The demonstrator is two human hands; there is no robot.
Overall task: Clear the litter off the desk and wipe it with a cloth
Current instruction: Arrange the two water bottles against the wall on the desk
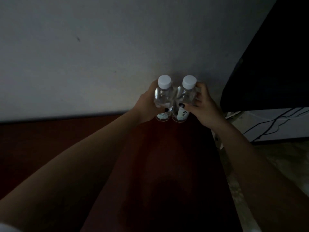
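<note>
Your left hand grasps the left bottle; beside it, touching, stands the right bottle, grasped by your right hand. Both are upright at one o'clock on the desk, close to the wall. I judge that lifting them together risks smooth plastic slipping, or a swing into the dark screen at two o'clock. Count: two bottles, two white caps, two hands.
</note>
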